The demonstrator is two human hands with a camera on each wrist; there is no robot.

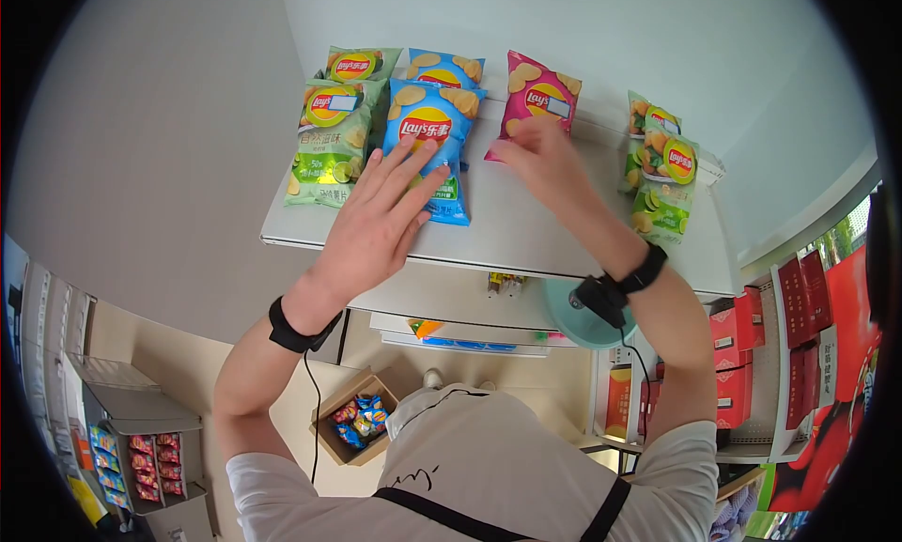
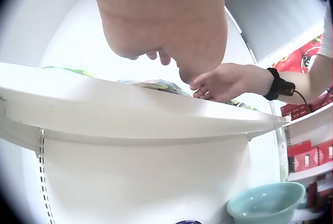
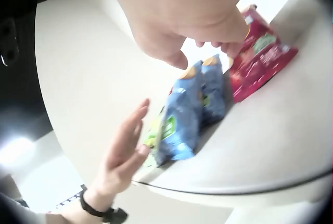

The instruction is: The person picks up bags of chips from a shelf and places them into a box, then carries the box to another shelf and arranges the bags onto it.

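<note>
My left hand [image 1: 368, 224] has its fingers straight and spread in front of the blue chip bag [image 1: 425, 110], overlapping its lower half in the head view. In the right wrist view a gap shows between that hand and the blue bag [image 3: 179, 122]. My right hand [image 1: 547, 166] is by the lower part of the red chip bag [image 1: 542, 89]. Its thumb and fingers are apart, and the fingertips [image 3: 229, 48] are right at the red bag's side. A second blue bag [image 1: 446, 65] stands behind the first. Green chip bags [image 1: 329, 147] stand to the left.
More green chip bags [image 1: 665, 190] stand on the right of the white shelf [image 1: 526, 227]. On a lower level is a teal bowl [image 1: 584, 318]. A cardboard box [image 1: 329, 439] of chip bags sits on the floor. Red boxes [image 1: 735, 354] fill shelving at right.
</note>
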